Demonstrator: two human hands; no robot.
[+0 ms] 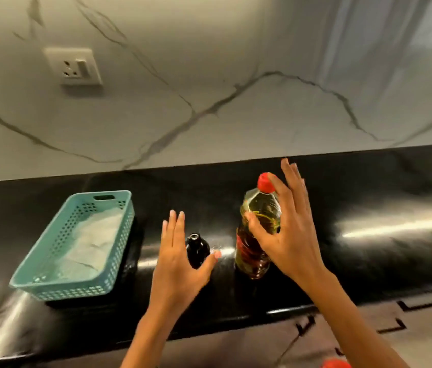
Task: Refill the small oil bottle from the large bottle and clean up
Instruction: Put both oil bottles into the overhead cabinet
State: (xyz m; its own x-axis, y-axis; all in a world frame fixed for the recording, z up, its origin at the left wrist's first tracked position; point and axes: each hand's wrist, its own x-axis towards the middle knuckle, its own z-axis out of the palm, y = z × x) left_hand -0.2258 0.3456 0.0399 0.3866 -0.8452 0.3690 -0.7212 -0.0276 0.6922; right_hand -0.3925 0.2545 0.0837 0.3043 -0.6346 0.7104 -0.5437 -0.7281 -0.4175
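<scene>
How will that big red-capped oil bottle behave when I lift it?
The large bottle looks nearly full, so it is probably heavy for its size. Tall and narrow, it may tip if pushed high up. Its clear plastic wall could flex and feel slick.

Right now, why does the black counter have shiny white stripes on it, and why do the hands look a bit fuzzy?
In the head view, light glares off the glossy black counter as bright streaks. In the same view, the left hand and right hand have soft, blurred edges. The wide lens bends the counter's back edge into a curve and tilts the wall socket.
</scene>
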